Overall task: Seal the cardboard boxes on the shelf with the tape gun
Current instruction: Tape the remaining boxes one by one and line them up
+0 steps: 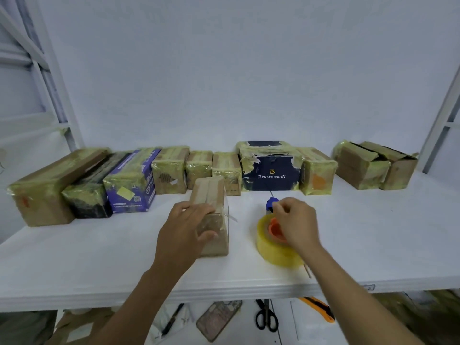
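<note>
- The small cardboard box [210, 192] lies at the centre of the frame on the white shelf [99, 257]. Its long axis runs from the near edge toward the back row, and clear tape covers its near end.
- The left hand [189, 225] grips that box at the near end, fingers curled over the top and thumb on the end face.
- The tape gun [273, 250] sits just right of the box, apart from it. Its yellow roll is nearest the lower edge and its blue head points toward the top of the frame.
- The right hand [296, 222] rests over the roll's orange hub with fingers curled in at the blue head. It seems to pinch something there, but I cannot tell what.
- Behind, a back row of taped boxes [169, 173] stands across the middle: eight close together, among them a purple box [132, 185] and a navy Benlydesign box [270, 170].
- What look like two more brown boxes [361, 165] stand well apart at the right, so about eleven boxes in all.
- Under the shelf, along the lower edge, lie one pair of scissors [266, 317], one orange utility knife [321, 310], one phone [219, 319] and one pen [174, 317].
</note>
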